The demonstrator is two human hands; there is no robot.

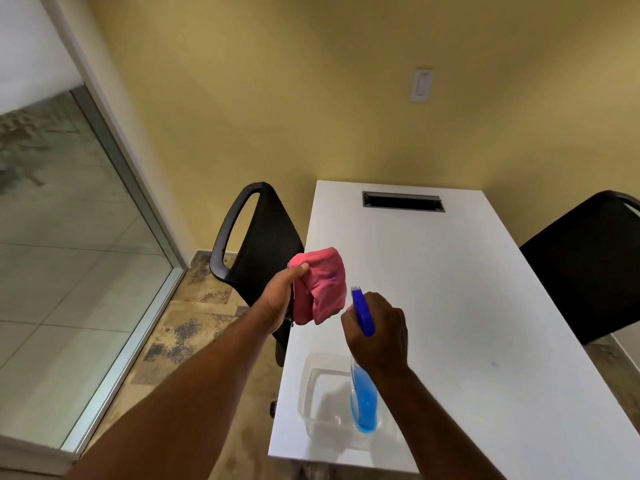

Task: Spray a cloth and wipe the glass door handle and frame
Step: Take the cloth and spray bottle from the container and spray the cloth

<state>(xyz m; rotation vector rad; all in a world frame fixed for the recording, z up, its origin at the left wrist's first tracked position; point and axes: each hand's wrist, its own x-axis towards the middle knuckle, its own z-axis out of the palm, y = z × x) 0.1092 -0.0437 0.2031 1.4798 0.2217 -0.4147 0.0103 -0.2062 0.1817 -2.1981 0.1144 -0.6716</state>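
My left hand (pixel 278 299) holds a folded pink cloth (pixel 322 285) up above the left edge of the white table. My right hand (pixel 377 332) grips a spray bottle (pixel 363 403) of blue liquid by its neck, and its blue nozzle (pixel 360 304) points at the cloth from a few centimetres away. The glass door (pixel 62 237) with its metal frame (pixel 138 188) fills the left side. No door handle is in view.
A clear plastic container (pixel 317 400) stands on the white table (pixel 450 306) near its front left corner, under the bottle. Black chairs sit left (pixel 256 237) and right (pixel 588 265) of the table. A cable slot (pixel 403 201) lies at the table's far end.
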